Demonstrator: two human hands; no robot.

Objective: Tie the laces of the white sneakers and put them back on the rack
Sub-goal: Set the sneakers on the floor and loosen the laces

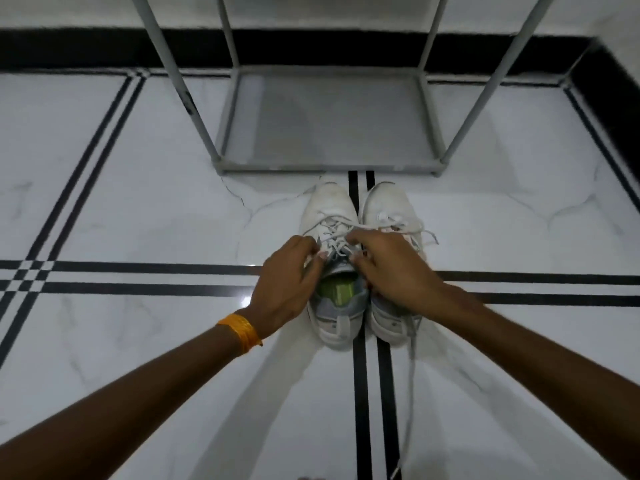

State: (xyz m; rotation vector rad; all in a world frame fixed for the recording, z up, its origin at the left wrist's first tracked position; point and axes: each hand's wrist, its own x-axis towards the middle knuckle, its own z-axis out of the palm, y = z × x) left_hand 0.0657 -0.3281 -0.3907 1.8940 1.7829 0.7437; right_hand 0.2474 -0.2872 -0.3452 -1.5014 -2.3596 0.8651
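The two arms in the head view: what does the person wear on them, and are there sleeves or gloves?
Both forearms are bare, with no sleeves in view, and neither hand is gloved. The left hand has an orange band, seemingly of wound thread, around its wrist. The right hand shows no band, watch or ring that can be made out.

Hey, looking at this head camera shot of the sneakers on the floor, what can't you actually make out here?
- Knot on the left sneaker: the left hand and right hand cover the laces, so tied or not is unclear.
- Right sneaker opening: hidden under the right hand.
- Rack upper shelves: cut off by the top edge.
- Loose lace end: runs to the bottom edge, blurred.
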